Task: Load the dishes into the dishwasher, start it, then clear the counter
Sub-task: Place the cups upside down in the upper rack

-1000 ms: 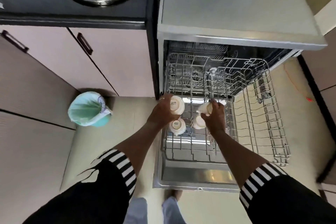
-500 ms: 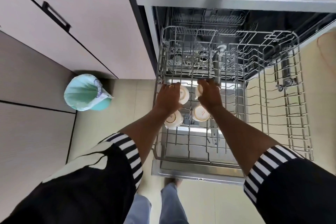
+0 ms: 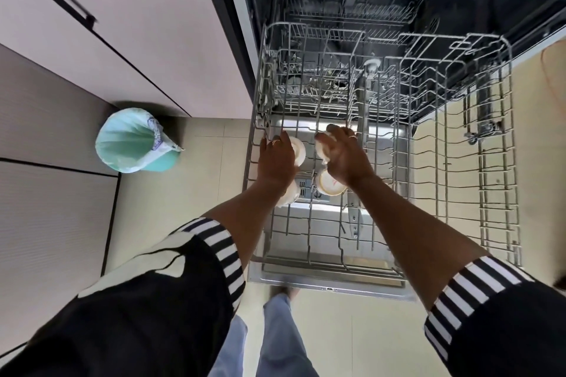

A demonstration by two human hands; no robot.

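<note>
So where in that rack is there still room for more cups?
Free: the near strip between the cups and the front rim of the rack, and the right half past the right hand. Crowded: the left middle, four cups clustered, left hand and right hand each gripping one.

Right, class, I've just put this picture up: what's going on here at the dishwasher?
A person leans over the open dishwasher, whose wire rack is pulled out. The left hand grips the far-left cup and the right hand grips the far-right cup, both white, at the rack's left side. The near-right cup sits base up in the rack, with the near-left cup beside it, partly hidden by the left wrist.
</note>
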